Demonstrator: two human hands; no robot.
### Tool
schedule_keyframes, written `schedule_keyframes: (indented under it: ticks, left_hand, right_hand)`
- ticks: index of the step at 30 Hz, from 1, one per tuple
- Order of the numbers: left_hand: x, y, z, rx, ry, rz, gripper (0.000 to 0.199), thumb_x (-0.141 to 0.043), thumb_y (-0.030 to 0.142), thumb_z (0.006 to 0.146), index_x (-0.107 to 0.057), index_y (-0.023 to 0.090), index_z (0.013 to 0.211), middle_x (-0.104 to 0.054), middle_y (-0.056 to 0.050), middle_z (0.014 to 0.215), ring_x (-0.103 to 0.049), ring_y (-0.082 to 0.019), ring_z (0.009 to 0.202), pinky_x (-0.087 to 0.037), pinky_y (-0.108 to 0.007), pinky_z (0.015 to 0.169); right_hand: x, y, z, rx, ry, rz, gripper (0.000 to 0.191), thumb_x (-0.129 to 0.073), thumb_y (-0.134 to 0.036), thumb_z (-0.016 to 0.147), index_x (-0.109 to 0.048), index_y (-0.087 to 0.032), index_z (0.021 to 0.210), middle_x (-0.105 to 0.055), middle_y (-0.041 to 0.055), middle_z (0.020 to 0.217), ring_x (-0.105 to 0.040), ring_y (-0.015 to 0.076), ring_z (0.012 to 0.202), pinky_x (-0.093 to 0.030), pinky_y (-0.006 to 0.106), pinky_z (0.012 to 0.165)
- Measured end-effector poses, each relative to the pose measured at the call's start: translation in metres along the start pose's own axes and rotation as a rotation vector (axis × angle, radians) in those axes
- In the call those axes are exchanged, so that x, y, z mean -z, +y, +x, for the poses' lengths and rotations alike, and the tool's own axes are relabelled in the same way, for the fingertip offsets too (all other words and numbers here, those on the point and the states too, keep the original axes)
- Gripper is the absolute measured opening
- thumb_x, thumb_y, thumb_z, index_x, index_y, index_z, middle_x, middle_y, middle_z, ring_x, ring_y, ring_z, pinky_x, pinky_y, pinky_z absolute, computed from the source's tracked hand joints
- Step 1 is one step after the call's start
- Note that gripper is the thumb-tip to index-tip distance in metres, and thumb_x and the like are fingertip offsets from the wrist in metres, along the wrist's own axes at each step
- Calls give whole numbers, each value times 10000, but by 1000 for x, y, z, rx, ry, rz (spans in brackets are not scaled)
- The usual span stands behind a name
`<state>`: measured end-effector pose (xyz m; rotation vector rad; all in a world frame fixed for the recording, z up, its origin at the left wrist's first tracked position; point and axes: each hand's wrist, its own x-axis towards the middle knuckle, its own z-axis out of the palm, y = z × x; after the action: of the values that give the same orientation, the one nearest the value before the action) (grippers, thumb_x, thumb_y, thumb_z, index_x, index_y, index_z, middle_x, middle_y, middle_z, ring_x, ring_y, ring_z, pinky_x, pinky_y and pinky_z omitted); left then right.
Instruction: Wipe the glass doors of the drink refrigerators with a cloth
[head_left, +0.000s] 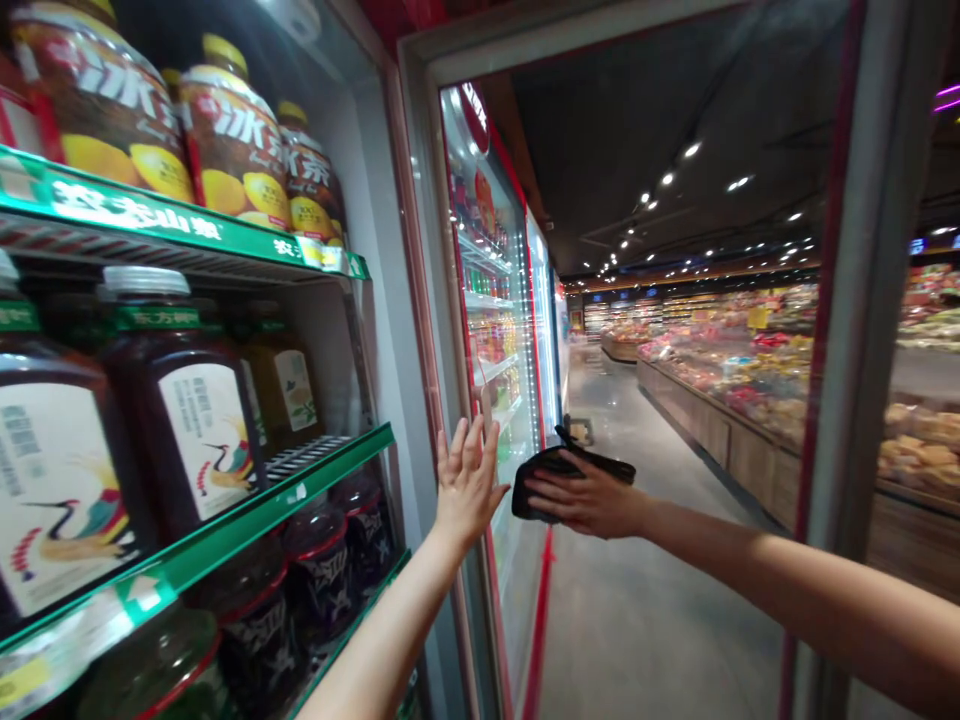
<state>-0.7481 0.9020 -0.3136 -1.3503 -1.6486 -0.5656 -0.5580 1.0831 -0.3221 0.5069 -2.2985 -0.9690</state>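
A fridge's glass door stands swung open before me. Flat against its pane, my right hand presses a black cloth, which spreads out beyond the fingers. My left hand is raised with the fingers spread and nothing in it. It is beside the door's hinge-side frame; whether the palm touches the door I cannot tell. Left of the hands, the fridge shelves hold large bottles of dark tea with white labels.
Lemon tea bottles with yellow caps fill the top shelf. Dark bottles stand on the lower shelf. Green shelf strips edge the shelves. Through the glass appear more fridges, an aisle floor and a long produce stand.
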Motion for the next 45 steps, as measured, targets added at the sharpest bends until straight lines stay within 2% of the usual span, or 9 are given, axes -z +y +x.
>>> schedule_keyframes:
  ticks: [3,9,14,19,22,27,35,37,45]
  left_hand:
    - [-2,2,9,-74,1,-13,1104,-844,428,715,-223,234,1607,-350,-152,1626,-231,-354,1538,-106,-586,1271]
    - [-10,17,40,-137,63,-46,1140,-840,426,730,-149,249,1618,-331,-144,1636,-209,-341,1546,-96,-591,1269]
    - [-21,34,41,-134,55,-73,1111,-828,410,746,-161,234,1617,-313,-159,1641,-202,-352,1546,-131,-585,1264]
    - [-31,42,39,-204,69,-102,1069,-795,490,762,-191,254,1613,-299,-148,1648,-210,-355,1543,-126,-589,1265]
    - [-35,53,55,-259,98,-129,1067,-788,534,755,-212,255,1609,-312,-143,1642,-204,-360,1544,-98,-587,1269]
    - [-34,85,93,-269,134,-195,1034,-778,542,764,-246,249,1601,-303,-143,1645,-204,-368,1543,-57,-596,1269]
    - [-41,99,97,-317,215,-248,856,-653,465,887,-231,272,1606,-323,-116,1643,-214,-333,1546,-54,-579,1276]
    - [-44,99,98,-336,249,-263,839,-639,442,898,-220,288,1608,-323,-107,1644,-226,-329,1542,-51,-577,1278]
    - [-49,119,109,-327,286,-308,863,-644,409,898,-176,303,1616,-292,-110,1657,-214,-345,1544,-82,-610,1271]
  right_hand:
    - [33,53,4,-12,18,-48,510,-483,-388,984,-483,-260,1478,-475,47,1564,-360,222,1474,-181,544,1240]
    - [119,175,29,-709,224,-333,575,-412,-485,1014,-391,-261,1543,-317,94,1648,-253,340,1517,-147,674,1180]
    - [73,85,-24,-621,68,-318,579,-453,-454,987,-382,-328,1548,-330,39,1643,-242,313,1532,-133,670,1218]
    - [31,9,-87,-8,-58,-202,504,-471,-350,948,-526,-367,1448,-449,-80,1572,-238,131,1530,-335,406,1221]
    - [58,54,-80,-103,-39,-203,524,-460,-384,972,-461,-338,1495,-445,-34,1581,-307,185,1506,-230,515,1253]
    - [123,150,-45,-832,159,-423,585,-448,-477,998,-384,-285,1547,-346,75,1636,-282,326,1512,-190,645,1188]
    - [60,38,-115,-807,74,-408,545,-498,-416,961,-473,-320,1497,-504,76,1537,-404,354,1437,-190,639,1192]
    - [61,40,-122,-827,64,-395,550,-498,-409,957,-468,-335,1500,-516,67,1528,-407,353,1434,-203,637,1193]
    - [159,205,-90,-1146,284,-589,614,-354,-468,1020,-326,-212,1578,-331,94,1643,-265,289,1520,-327,503,1164]
